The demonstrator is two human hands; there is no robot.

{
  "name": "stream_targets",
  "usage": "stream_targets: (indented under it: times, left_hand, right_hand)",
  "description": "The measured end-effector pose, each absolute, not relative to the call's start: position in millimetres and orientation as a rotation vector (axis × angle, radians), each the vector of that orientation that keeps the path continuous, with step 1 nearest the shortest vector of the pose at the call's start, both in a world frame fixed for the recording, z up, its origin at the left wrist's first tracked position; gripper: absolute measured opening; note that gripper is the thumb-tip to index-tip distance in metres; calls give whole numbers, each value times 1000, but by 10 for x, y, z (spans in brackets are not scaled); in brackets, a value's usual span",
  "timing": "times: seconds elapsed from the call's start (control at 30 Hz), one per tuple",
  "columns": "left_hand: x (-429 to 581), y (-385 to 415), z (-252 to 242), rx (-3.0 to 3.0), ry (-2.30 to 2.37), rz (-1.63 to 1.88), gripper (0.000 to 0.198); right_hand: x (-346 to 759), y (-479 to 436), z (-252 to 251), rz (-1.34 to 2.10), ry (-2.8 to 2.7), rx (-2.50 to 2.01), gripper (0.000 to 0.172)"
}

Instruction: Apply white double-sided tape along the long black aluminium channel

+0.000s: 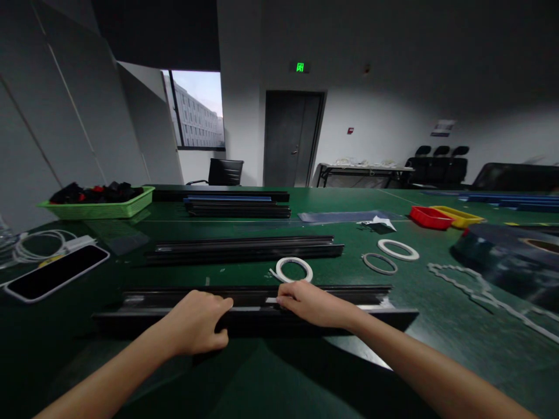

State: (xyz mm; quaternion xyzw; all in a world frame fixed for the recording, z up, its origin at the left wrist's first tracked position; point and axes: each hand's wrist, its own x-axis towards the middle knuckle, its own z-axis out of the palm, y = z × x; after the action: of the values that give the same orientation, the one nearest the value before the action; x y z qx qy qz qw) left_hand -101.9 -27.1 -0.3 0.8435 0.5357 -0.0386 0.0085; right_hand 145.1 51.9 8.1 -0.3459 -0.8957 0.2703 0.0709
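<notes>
A long black channel-shaped profile [248, 320] lies across the green table in front of me, with a pale strip [248, 308] along its near edge. My left hand [198, 323] is on that edge left of the middle, its thumb and a finger apart and the edge between them. Right of the middle, my right hand [308, 302] is closed at the inside of the profile, pinching the end of a small white piece [271, 300]. A roll of white tape [294, 270] lies just behind the right hand.
Behind lie another black profile [244, 250] and a stack of profiles [238, 209]. A phone [59, 272] and green basket [105, 206] are left. Two rings [398, 249], a wavy strip [463, 276], a red tray [430, 217] and a large film roll [502, 262] are right.
</notes>
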Motion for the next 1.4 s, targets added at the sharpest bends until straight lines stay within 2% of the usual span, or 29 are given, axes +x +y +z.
stream_targets:
  times: [0.4, 1.03, 1.4]
  left_hand:
    - [-1032, -250, -29, 2653, 1660, -99, 20]
    - [-950, -221, -88, 2727, 1552, -74, 23]
    - [-1091, -227, -57, 2662, 1766, -180, 33]
  right_hand:
    - [1458, 511, 99, 809, -2699, -1000, 24]
    - [1440, 512, 105, 810, -2676, -1041, 32]
    - [1483, 498, 148, 827, -2712, -963, 35]
